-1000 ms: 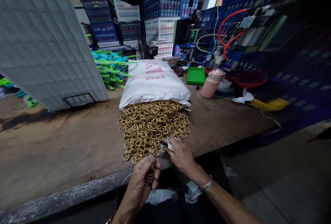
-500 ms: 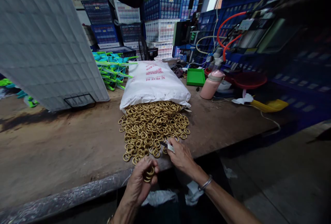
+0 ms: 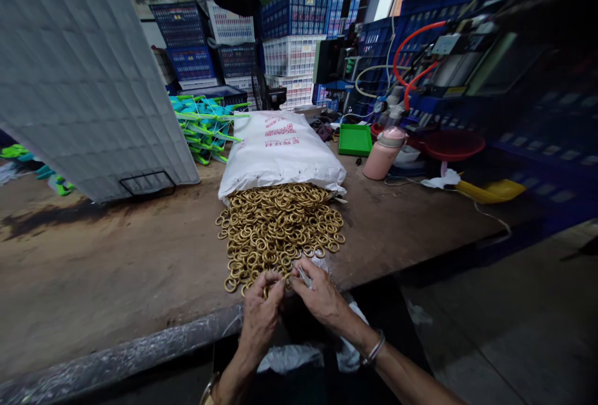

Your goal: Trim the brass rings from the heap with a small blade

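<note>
A heap of brass-coloured rings (image 3: 275, 230) spills from the mouth of a white printed sack (image 3: 284, 149) onto the table. At the heap's near edge, my left hand (image 3: 261, 305) is closed around rings, mostly hidden by the fingers. My right hand (image 3: 320, 293) meets it from the right, fingertips close to the left ones at a ring. A small, slim pale tool (image 3: 304, 277) sits in the right hand's grip; its exact kind cannot be made out.
Left of the sack stands a tall grey-white ribbed panel (image 3: 98, 81), with green and turquoise plastic pieces (image 3: 205, 124) behind it. A green tray (image 3: 355, 139), pink bottle (image 3: 384, 154) and red bowl (image 3: 453, 144) are on the right. Stacked crates (image 3: 292, 56) fill the back.
My right hand has drawn back from the heap toward my left hand. The left has risen slightly and turned, so their fingertips now come together; the rings it holds are less visible.
</note>
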Demonstrator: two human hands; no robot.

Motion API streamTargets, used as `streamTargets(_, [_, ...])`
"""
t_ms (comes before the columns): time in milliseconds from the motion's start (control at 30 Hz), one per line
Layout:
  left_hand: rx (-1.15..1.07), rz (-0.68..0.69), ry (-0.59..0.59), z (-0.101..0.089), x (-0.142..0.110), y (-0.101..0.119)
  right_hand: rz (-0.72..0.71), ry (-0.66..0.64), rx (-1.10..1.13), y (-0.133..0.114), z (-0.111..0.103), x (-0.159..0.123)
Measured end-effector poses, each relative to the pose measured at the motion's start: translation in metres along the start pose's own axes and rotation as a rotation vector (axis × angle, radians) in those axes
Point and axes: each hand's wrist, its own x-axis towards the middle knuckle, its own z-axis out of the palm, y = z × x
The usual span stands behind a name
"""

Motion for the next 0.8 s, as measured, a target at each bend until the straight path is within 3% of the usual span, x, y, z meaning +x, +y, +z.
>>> streamTargets(300, [-0.050,-0.069,-0.225,-0.005,0.006,-0.015,0.032,0.011,0.075,0.011,-0.002,0.007])
streamTargets(400, [-0.149,-0.099,-0.173,-0.005,0.009,-0.013,-0.027,0.031,0.013,0.012,-0.003,0.006])
streamTargets(567, [-0.304,-0.197,-0.134,-0.003,0.011,0.001,-0.275,0.002,-0.228,0.008,-0.005,-0.002])
streamTargets(800, [-0.275,-0.140,-0.086,-0.002,0.012,-0.003,-0.205,0.058,-0.175,0.012,0.000,0.003])
